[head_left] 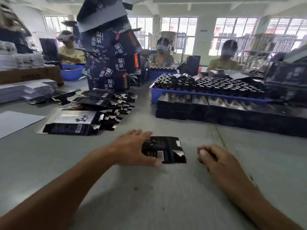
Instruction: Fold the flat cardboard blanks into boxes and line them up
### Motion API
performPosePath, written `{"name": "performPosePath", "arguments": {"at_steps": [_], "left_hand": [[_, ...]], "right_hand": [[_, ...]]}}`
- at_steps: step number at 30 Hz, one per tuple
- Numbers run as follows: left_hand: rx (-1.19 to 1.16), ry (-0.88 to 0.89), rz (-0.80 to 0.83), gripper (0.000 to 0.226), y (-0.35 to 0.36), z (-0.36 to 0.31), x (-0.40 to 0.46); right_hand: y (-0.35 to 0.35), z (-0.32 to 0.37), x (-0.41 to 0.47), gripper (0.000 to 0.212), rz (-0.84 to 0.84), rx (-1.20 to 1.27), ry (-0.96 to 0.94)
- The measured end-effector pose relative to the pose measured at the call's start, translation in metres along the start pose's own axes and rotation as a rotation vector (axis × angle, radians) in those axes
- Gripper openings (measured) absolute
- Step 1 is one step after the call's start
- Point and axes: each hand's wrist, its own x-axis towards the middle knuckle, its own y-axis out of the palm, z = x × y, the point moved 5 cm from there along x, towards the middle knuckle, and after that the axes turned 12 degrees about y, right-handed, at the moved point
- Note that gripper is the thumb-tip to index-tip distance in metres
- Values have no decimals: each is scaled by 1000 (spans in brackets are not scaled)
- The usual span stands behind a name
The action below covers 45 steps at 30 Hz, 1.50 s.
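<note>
Cardboard blanks and folded boxes crowd the far half of a wide grey desk [166,196], which carries everything in view. Largest among them is a leaning tower of folded dark boxes [109,52] printed with white characters, rising at the centre left. To the right of it sits a blue tray [153,95] packed with dark bottles, and a long row of finished black boxes [216,112] is lined up along the tray's near side, touching it. At the left edge, stacks of pale flat sheets [25,92] lie near a brown carton [29,75], with a blue bin [71,73] behind them. Between the tower and the near edge, a fanned spread of flat black blanks [86,113] overlaps across the surface. Three seated people work at the far side. Nearer the camera, one single flat blank [166,150], black with a barcode, lies on the desk between the two hands. The left hand [132,148] rests across its left end, fingers straight and spread over the top and thumb against the near edge. The right hand [214,156] rests on the desk just beside the blank's right end, apart from it, fingers curled in and holding nothing.
</note>
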Motion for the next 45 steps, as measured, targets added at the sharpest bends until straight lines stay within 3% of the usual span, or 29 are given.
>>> {"name": "performPosePath", "arguments": {"at_steps": [7, 12, 17, 21, 33, 40, 45], "left_hand": [[27, 48, -85, 128, 3, 1, 13], [123, 133, -328, 123, -6, -6, 5], [279, 319, -592, 102, -12, -26, -10], [313, 440, -733, 79, -11, -43, -18], [269, 558, -774, 77, -3, -69, -23], [280, 597, -777, 93, -3, -76, -25], [379, 660, -813, 79, -6, -87, -30]], "right_hand": [[1, 2, -1, 20, 1, 11, -22], [-2, -3, 2, 12, -12, 111, 23], [-14, 0, 4, 6, -33, 325, 84], [-25, 9, 0, 9, -76, 339, 39], [-16, 31, -20, 11, 16, 173, -165], [-13, 34, -22, 32, -5, 154, -204], [-15, 40, -26, 36, 5, 153, -259]]}}
